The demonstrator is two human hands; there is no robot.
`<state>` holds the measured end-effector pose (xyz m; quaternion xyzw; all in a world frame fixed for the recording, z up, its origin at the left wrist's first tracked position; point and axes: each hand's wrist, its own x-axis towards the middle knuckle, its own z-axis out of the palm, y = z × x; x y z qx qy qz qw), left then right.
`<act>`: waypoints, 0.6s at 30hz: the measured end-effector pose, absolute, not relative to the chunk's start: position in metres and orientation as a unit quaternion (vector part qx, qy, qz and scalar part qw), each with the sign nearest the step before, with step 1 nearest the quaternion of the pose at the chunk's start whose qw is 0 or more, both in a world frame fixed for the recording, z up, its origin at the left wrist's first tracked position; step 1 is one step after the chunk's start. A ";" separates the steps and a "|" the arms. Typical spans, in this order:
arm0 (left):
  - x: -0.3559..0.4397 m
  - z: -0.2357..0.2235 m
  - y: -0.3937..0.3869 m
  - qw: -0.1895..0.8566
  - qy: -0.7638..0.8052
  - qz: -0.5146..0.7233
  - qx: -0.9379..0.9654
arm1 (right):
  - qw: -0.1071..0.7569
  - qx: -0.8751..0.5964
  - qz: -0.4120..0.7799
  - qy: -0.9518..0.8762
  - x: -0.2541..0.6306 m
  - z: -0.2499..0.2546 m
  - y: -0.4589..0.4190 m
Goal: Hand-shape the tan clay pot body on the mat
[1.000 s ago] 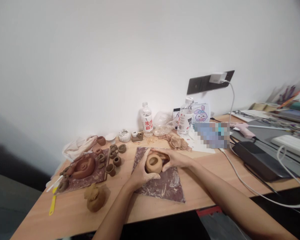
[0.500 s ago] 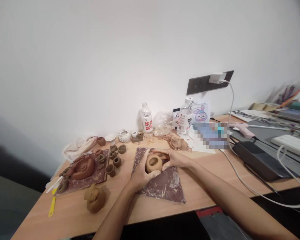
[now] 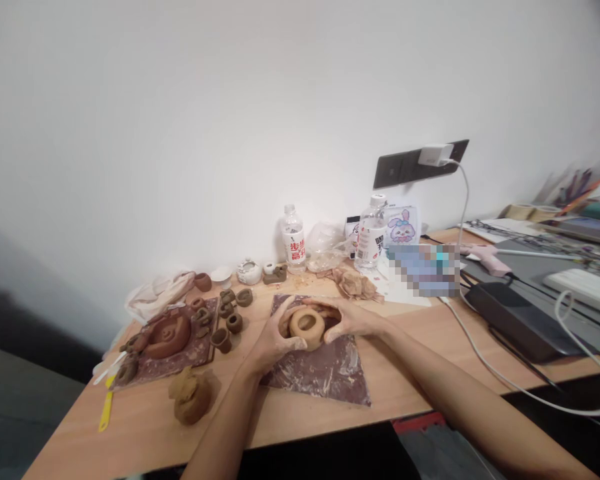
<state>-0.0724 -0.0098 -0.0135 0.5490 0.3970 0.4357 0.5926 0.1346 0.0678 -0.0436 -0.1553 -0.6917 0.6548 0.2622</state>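
Note:
A small round clay pot [image 3: 310, 338] with a wide round mouth stands between my two hands, over a brown, clay-smeared board [image 3: 325, 377]. My left hand [image 3: 276, 339] curves around its left side, the thumb along the near wall. From the right, my right hand [image 3: 354, 317] cups it, fingers reaching behind and thumb near its right side. The far fingertips are partly hidden. To the left sits a lumpy clay piece [image 3: 191, 400], and several small clay pots [image 3: 221, 341] stand beyond it.
A second board [image 3: 195, 350] at left carries a reddish clay dish [image 3: 170, 337]. A yellow tool [image 3: 105, 410] lies near the left edge. Behind are two bottles [image 3: 294, 247] and crumpled brown paper [image 3: 355, 285]. On the right are a black case [image 3: 525, 323] and a white cable [image 3: 485, 363].
My left hand has shifted slightly left, its fingers loosening around the pot. The pot looks slightly turned and its rim sits a little farther left. My right hand stays nearly in place.

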 end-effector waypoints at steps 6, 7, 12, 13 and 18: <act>-0.073 -0.011 -0.008 0.566 0.420 0.432 0.563 | 0.301 -0.187 0.587 -0.728 0.130 -0.044 0.063; -0.073 -0.010 -0.009 0.570 0.418 0.434 0.558 | 0.299 -0.185 0.593 -0.725 0.131 -0.043 0.063; -0.074 -0.010 -0.010 0.592 0.405 0.447 0.534 | 0.299 -0.180 0.626 -0.697 0.135 -0.036 0.061; -0.074 -0.011 -0.009 0.588 0.410 0.443 0.538 | 0.300 -0.183 0.625 -0.697 0.135 -0.035 0.061; -0.073 -0.011 -0.010 0.567 0.421 0.437 0.556 | 0.314 -0.187 0.585 -0.724 0.134 -0.036 0.060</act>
